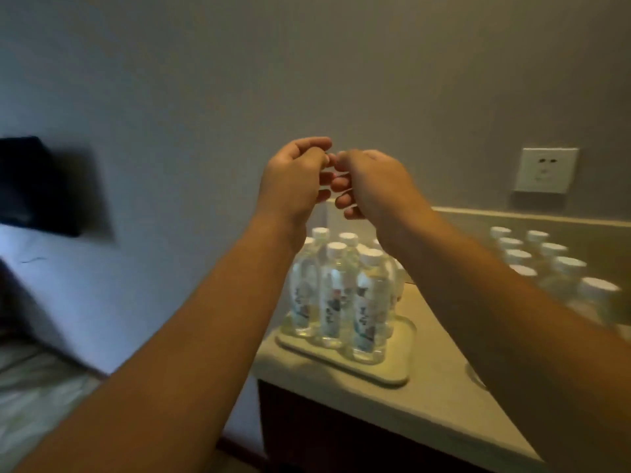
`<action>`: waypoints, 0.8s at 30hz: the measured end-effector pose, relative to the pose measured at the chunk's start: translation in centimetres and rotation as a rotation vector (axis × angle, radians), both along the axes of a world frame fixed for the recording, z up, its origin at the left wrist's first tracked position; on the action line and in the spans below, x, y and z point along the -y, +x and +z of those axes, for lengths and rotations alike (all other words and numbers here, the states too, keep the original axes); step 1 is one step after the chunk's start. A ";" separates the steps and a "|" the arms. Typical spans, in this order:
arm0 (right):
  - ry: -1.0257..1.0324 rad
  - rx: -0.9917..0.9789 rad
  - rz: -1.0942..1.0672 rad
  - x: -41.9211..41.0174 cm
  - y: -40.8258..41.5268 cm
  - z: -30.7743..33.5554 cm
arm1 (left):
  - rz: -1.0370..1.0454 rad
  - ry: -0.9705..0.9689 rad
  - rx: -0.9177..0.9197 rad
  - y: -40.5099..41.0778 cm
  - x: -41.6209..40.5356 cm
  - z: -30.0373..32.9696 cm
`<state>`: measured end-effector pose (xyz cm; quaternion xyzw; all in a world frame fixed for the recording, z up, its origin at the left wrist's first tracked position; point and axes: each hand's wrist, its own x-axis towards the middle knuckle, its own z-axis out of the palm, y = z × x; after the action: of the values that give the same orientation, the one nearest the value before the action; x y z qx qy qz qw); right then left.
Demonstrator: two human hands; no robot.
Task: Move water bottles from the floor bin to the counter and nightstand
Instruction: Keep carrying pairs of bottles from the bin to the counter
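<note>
Head view shows the job looking far along, as a judgement: a cluster of water bottles [345, 295] stands upright on a pale tray [386, 373] on the counter [444, 380], and a second group of white-capped bottles [546, 257] stands to the right of the tray, further along the same surface, blurred at the picture's edge. The floor bin is out of sight, so how many bottles remain in it cannot be told, nor whether this surface counts as the counter or the nightstand.

Both forearms reach forward and meet above the tray. The left hand [293, 179] and right hand [372, 182] are raised well clear of the caps, knuckles outward, with curled fingers [324, 162] touching between them. Whether something small is pinched there cannot be made out. Neither hand holds a bottle.

Left of the tray lies a bed [37, 380]; a wall socket [546, 170] sits above the right-hand bottles.
</note>
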<state>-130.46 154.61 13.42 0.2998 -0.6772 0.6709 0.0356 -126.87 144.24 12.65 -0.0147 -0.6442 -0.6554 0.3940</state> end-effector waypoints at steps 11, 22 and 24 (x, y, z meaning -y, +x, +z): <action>0.196 0.340 0.403 26.9 9.5 -5.5 | 0.530 0.147 0.291 16.6 25.2 -5.6; 0.412 0.536 0.484 47.4 17.1 -18.1 | 0.705 0.306 0.559 24.1 43.0 -16.9; 0.458 0.568 0.480 50.0 16.5 -20.7 | 0.694 0.343 0.597 23.1 45.6 -19.3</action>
<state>-114.00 104.66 -7.31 0.2525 -0.7027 0.5484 -0.3764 -103.74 98.69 -6.62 0.4544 -0.5788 -0.5576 0.3842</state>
